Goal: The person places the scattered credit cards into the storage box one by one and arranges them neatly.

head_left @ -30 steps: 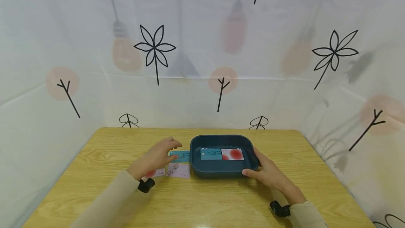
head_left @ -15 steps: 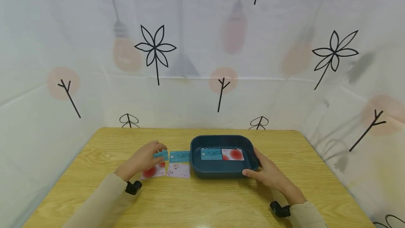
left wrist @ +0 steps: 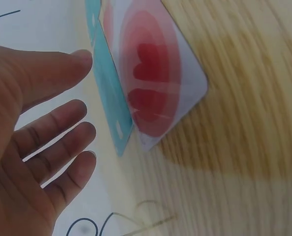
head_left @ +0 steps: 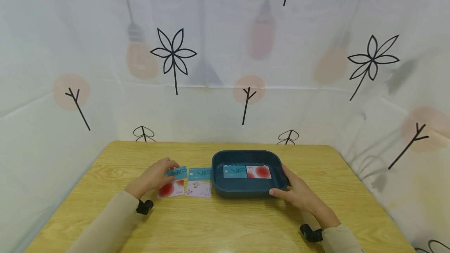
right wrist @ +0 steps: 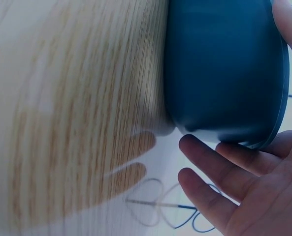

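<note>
My left hand is over the left end of a blue VIP card, its fingers loosely spread. In the left wrist view the thumb tip overlaps the edge of that card, and the other fingers stand apart from it. Below it lies a white card with red circles. A second blue VIP card and a pale flowered card lie to their right. My right hand holds the right end of a dark blue plastic box, thumb at its near rim, fingers along its side.
Inside the box lie another blue VIP card and a red-circled card, side by side. The wooden table ends at a printed white cloth behind and at both sides.
My left hand has moved left, away from the right-hand blue card, uncovering the left blue card and the red-circled one. The right hand and the box have stayed in place.
</note>
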{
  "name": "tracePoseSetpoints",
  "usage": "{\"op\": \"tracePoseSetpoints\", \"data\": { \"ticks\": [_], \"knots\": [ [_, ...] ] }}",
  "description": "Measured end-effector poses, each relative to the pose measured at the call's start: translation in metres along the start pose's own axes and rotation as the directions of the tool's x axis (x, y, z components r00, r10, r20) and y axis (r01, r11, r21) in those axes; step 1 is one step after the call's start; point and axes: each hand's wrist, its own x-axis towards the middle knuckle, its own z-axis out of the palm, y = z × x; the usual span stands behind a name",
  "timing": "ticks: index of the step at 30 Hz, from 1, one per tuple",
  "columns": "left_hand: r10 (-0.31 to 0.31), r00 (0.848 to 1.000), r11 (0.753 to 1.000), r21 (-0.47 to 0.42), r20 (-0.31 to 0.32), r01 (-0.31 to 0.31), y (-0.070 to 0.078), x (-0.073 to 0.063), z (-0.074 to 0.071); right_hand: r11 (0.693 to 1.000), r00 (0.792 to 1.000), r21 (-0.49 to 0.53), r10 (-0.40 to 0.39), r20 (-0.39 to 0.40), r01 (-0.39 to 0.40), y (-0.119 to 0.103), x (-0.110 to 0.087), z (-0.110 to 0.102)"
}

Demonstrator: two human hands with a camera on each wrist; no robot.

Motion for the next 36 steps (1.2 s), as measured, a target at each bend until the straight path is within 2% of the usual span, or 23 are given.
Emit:
{"op": "tracePoseSetpoints", "data": {
  "ticks": [8, 15, 23, 31, 36],
  "knots": [
    [-0.039, 0.999, 0.999, -0.005, 0.023, 0.039, -0.006, 0.003, 0.002, 1.000, 1.000, -0.001, -0.005, -0.002, 0.005, 0.000, -0.001, 0.000],
    [-0.026, 0.999, 1.000, -0.007, 0.019, 0.026, -0.009, 0.004, 0.003, 1.000, 1.000, -0.006, -0.001, -0.002, 0.001, -0.002, -0.001, -0.001],
    [-0.061, 0.998, 0.998, -0.004, 0.027, 0.061, -0.012, 0.007, 0.005, 1.000, 1.000, -0.010, -0.008, 0.001, 0.008, -0.001, -0.001, 0.000],
    [-0.072, 0.997, 0.997, -0.033, 0.041, 0.073, -0.012, 0.011, 0.000, 1.000, 1.000, 0.004, -0.002, 0.001, 0.002, 0.000, -0.001, 0.000],
    [-0.115, 0.990, 0.993, -0.020, 0.077, 0.117, -0.013, 0.013, -0.005, 1.000, 1.000, 0.000, 0.000, 0.000, 0.000, 0.001, -0.001, 0.001]
  ]
}}
